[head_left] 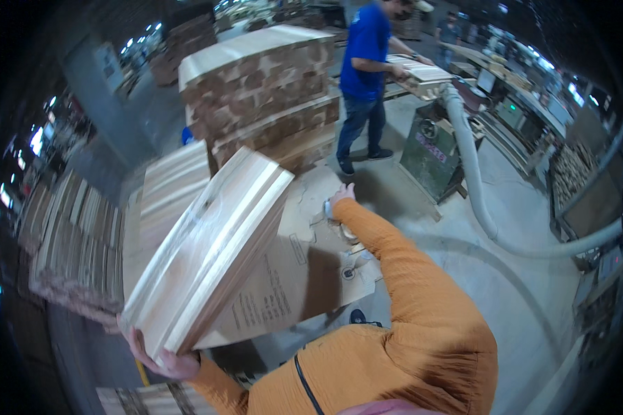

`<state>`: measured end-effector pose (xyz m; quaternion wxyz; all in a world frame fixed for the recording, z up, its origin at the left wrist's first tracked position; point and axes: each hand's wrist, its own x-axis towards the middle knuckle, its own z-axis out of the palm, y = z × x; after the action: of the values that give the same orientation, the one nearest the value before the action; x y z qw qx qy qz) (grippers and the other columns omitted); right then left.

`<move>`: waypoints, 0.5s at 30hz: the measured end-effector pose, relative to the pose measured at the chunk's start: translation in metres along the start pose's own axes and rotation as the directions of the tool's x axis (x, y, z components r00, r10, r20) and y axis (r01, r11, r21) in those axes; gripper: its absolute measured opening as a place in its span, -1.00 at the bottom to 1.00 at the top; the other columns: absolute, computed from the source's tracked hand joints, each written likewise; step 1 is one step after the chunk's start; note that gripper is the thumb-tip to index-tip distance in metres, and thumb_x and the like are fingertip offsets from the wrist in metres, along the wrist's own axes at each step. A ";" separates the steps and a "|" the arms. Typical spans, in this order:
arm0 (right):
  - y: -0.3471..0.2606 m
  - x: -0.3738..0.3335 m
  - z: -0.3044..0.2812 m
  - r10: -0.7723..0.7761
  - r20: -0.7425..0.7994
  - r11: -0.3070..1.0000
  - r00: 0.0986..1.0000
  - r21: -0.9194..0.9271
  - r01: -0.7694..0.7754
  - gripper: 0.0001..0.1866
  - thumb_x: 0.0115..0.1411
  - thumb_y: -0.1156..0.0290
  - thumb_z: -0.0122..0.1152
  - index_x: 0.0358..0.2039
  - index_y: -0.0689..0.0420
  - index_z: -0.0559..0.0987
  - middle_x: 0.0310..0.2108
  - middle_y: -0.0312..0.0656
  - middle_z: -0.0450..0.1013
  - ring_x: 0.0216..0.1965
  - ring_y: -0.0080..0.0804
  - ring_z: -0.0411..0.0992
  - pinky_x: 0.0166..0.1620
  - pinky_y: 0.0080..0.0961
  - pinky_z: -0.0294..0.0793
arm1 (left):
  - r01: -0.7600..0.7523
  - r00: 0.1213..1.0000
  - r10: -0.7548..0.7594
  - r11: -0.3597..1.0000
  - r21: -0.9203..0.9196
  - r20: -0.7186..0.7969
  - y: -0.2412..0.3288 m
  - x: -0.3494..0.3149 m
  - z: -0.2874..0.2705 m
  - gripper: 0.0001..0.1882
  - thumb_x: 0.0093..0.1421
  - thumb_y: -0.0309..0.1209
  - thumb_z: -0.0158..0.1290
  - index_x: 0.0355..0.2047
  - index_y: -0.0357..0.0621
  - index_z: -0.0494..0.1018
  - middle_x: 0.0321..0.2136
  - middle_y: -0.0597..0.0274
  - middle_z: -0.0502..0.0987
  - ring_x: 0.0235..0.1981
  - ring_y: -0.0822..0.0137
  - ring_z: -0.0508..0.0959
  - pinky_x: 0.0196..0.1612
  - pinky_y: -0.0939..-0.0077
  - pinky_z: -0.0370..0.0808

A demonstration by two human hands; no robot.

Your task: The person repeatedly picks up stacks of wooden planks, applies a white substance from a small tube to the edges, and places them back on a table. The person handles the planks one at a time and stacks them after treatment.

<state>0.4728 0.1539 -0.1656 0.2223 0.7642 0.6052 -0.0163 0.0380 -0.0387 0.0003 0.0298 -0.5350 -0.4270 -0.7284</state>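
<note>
Board bundle (218,221), left of centre, tilted, lower end clamped in left hand (169,363); cardboard (291,235) shows along its right edge, open floor (498,297) farther right. Stacked boards (76,242) crowd the left, a wood stack (263,90) the upper middle; right hand (342,194) near centre, cannot tell whether its grip is apart or together. Bundle pale, straight-edged, glossy on top.
</note>
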 end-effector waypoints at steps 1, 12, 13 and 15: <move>-0.008 -0.002 -0.001 -0.049 -0.010 0.999 0.999 -0.007 0.049 -0.50 0.08 0.13 0.01 0.05 0.00 0.39 0.12 -0.15 0.23 0.22 -0.07 -0.02 0.12 0.16 -0.13 | 0.019 0.999 -0.020 0.999 -0.044 -0.026 0.002 -0.004 -0.002 -0.36 0.00 -0.13 -0.20 0.00 -0.39 0.23 0.03 -0.16 0.25 0.06 0.03 0.27 0.10 0.18 0.20; 0.065 -0.042 -0.113 -0.072 -0.745 0.681 0.663 0.449 0.579 -0.88 -0.27 0.32 0.22 -0.64 0.05 0.59 -0.18 -0.14 0.47 -0.12 -0.22 0.39 -0.09 -0.33 0.35 | -0.047 0.999 0.048 0.989 -0.140 0.007 -0.005 0.002 0.000 -0.40 -0.09 -0.22 -0.11 -0.05 -0.35 0.28 0.04 -0.25 0.23 0.11 -0.05 0.22 0.11 0.17 0.19; 0.065 -0.054 -0.139 -0.065 -0.810 0.592 0.583 0.439 0.676 -0.88 -0.24 0.37 0.22 -0.64 0.11 0.57 -0.22 -0.11 0.47 -0.20 -0.24 0.41 -0.13 -0.38 0.37 | -0.039 0.999 0.042 0.993 -0.112 0.025 -0.006 0.002 -0.004 -0.41 -0.11 -0.22 -0.10 -0.07 -0.33 0.29 0.07 -0.31 0.17 0.14 -0.11 0.17 0.11 0.13 0.17; 0.052 -0.092 -0.194 -0.068 -0.859 0.423 0.507 0.436 0.795 -0.89 -0.19 0.42 0.20 -0.65 0.21 0.54 -0.26 -0.09 0.48 -0.26 -0.30 0.43 -0.17 -0.45 0.37 | -0.021 0.999 0.025 0.993 -0.118 0.033 -0.005 0.002 -0.007 -0.41 -0.11 -0.23 -0.09 -0.06 -0.32 0.28 0.08 -0.33 0.15 0.15 -0.11 0.16 0.11 0.13 0.17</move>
<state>0.4498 0.1305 0.0530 -0.4287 0.4975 0.7529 -0.0427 0.0292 -0.0394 -0.0022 -0.0008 -0.5530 -0.3775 -0.7428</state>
